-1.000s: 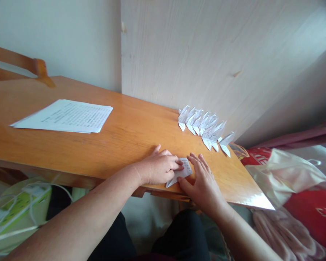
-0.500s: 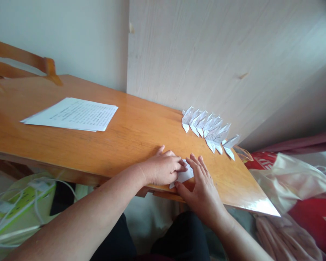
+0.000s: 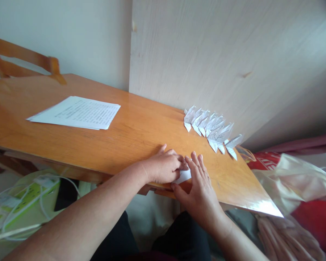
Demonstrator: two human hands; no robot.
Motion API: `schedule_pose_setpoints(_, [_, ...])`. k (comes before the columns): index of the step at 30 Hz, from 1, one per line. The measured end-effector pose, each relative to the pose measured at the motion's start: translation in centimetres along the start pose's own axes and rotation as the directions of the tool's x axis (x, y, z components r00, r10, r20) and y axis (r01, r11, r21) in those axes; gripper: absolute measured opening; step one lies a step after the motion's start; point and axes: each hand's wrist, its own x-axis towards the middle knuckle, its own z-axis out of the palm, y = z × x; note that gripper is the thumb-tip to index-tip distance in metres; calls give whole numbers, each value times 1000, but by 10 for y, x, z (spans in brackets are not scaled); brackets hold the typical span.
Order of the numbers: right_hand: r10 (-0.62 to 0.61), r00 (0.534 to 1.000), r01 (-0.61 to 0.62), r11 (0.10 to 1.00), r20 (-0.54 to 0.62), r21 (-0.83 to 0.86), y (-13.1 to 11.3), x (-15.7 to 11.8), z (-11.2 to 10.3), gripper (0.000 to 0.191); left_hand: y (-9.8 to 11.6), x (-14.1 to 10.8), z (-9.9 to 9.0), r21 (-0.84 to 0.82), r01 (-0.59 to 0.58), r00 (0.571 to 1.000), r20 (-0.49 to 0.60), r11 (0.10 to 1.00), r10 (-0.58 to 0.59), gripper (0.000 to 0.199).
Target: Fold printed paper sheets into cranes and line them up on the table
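A small folded piece of white paper (image 3: pixel 184 176) lies at the table's near edge, partly covered by my fingers. My left hand (image 3: pixel 165 167) rests over its left side, fingers curled down onto it and thumb sticking up. On the other side is my right hand (image 3: pixel 199 190), its fingers stretched out with the thumb apart. That thumb touches the paper's near corner, and the fingertips meet its far right edge, close to the left fingertips. Several folded paper pieces (image 3: pixel 216 133) with printed text and pointed tips stand in a row farther back on the right.
A stack of printed sheets (image 3: pixel 84 114) lies on the left of the wooden table (image 3: pixel 141 127). A wooden chair (image 3: pixel 24 54) is at the far left. Bags (image 3: pixel 296 181) crowd the right end. Below the left edge sits a green power strip (image 3: pixel 29 197) with cables.
My right hand has shifted slightly left, closer to my left hand, and less of the folded paper shows between them. The whole view has moved a little.
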Motion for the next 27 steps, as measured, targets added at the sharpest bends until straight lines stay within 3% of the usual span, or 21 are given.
schedule_pose_setpoints(4, [-19,1000,18,995,5,97,-4,-1,2,83,2,-1,-1,-2,8,1000,-14,1000,-8,29])
schedule_pose_setpoints(7, [-17,999,29,964,-47,264,-4,-8,-4,74,2,-3,-2,-2,-6,1000,-28,1000,6,33])
schedule_pose_setpoints(11, [164,972,-65,875,-167,480,-6,-35,-17,51,-1,-4,0,-8,-10,999,-52,1000,10,38])
schedule_pose_setpoints(13, [303,946,-175,772,-112,611,-8,-51,-20,35,-2,-3,2,-12,13,998,-63,1000,-14,39])
schedule_pose_setpoints(15, [356,934,-273,647,34,712,-9,-66,-17,23,-2,-3,3,-5,32,997,-69,999,-32,41])
schedule_pose_setpoints(17, [397,891,-410,499,219,764,-9,-76,-9,33,2,-4,3,29,43,996,-74,999,-40,40])
schedule_pose_setpoints(19, [432,818,-528,300,381,794,-9,-80,0,43,9,-8,2,80,48,996,-76,996,-42,36])
schedule_pose_setpoints(22, [409,732,-606,24,545,795,-10,-78,9,51,27,-18,2,146,54,996,-82,988,-42,34])
schedule_pose_setpoints(25, [332,731,-586,-142,596,798,-13,-73,12,50,43,-29,4,183,74,993,-100,980,-56,33])
schedule_pose_setpoints(27, [303,751,-572,-146,587,807,-16,-69,13,46,51,-36,8,193,89,990,-124,977,-66,33])
